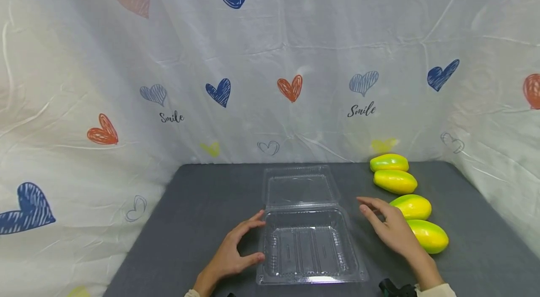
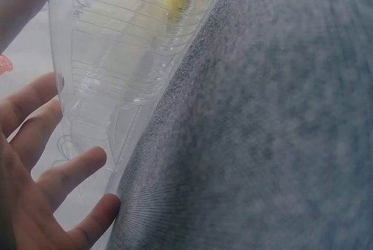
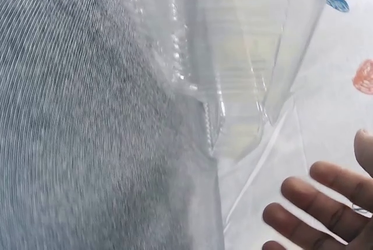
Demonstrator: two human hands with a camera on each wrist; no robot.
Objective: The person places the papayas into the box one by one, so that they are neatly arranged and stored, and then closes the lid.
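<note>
A clear plastic container stands open at the near middle of the grey tabletop, its ribbed base toward the near side and its lid folded back to the far side. To its right, four glossy yellow-green oval fruits lie on their sides in a slanting row, the farthest set leftmost, the nearer two partly hidden.
</note>
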